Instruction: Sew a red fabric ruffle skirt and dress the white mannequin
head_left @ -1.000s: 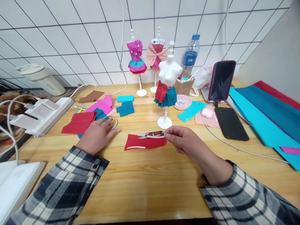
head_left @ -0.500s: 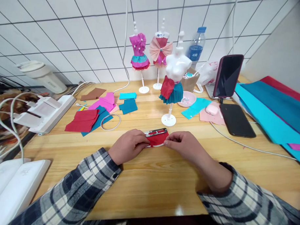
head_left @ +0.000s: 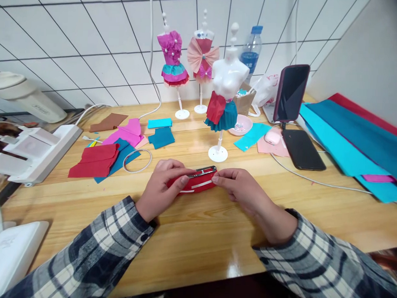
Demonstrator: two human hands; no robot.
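A folded red fabric piece (head_left: 205, 187) with white tape-like strips along its front edge lies in front of me. My left hand (head_left: 164, 187) grips its left part between thumb and fingers, with the index finger stretched along the top. At the right end, my right hand (head_left: 241, 185) pinches the edge with thumb and forefinger. Small black-and-silver thread snips (head_left: 204, 171) rest on the red piece, close to both hands' fingertips. Just behind stands a white mini mannequin (head_left: 229, 76) in a teal skirt (head_left: 228, 117) with a red piece over it.
Two dressed mannequins (head_left: 171, 57) stand at the back, near a water bottle (head_left: 250, 55). Red cloth (head_left: 94, 160) and other scraps lie left, beside a white ring of cord (head_left: 137, 160). A power strip (head_left: 51, 148) is farther left; phones (head_left: 302, 149) and large coloured sheets (head_left: 355, 137) lie right.
The view has shifted slightly. My left hand has spread its index finger over the red piece, whose white strips now show more plainly. My right hand keeps its pinch at the right end.
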